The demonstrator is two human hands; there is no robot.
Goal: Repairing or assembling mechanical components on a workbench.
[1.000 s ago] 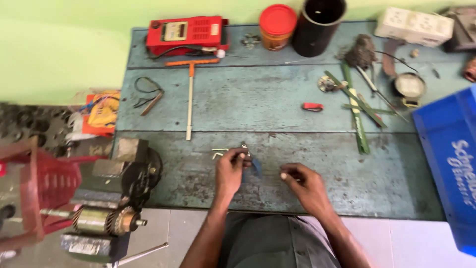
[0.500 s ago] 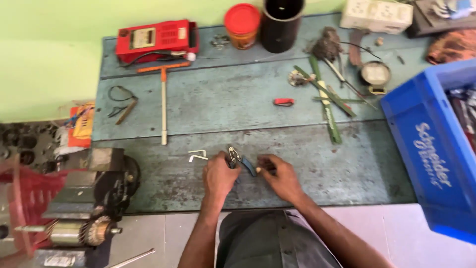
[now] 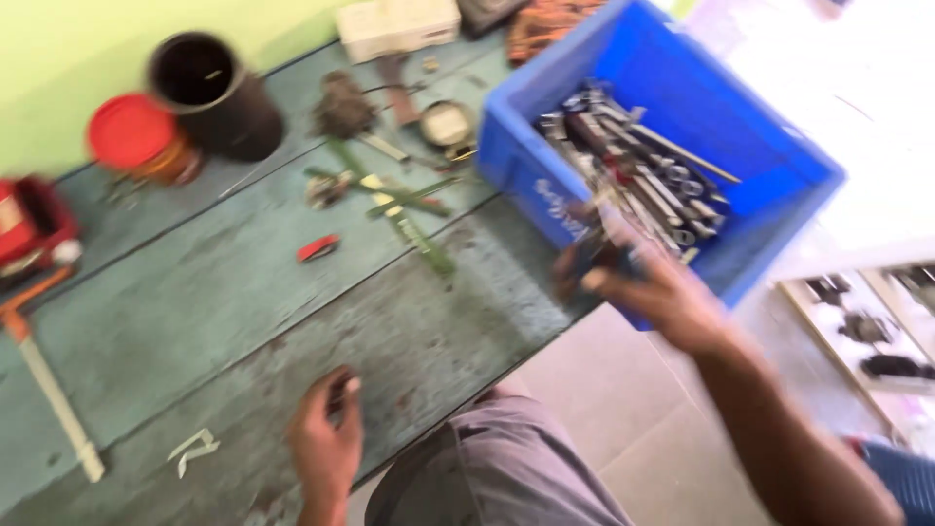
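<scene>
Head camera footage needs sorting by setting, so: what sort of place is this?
Probably a repair workshop. A worn blue-green wooden workbench is strewn with hand tools, a blue plastic crate is packed with metal wrenches and similar tools, and a red meter-like device sits at the bench's left edge.

The right hand (image 3: 653, 292) (blurred) reaches the blue crate (image 3: 769, 127) of tools; left hand (image 3: 326, 438) rests on the bench (image 3: 224, 302).
</scene>
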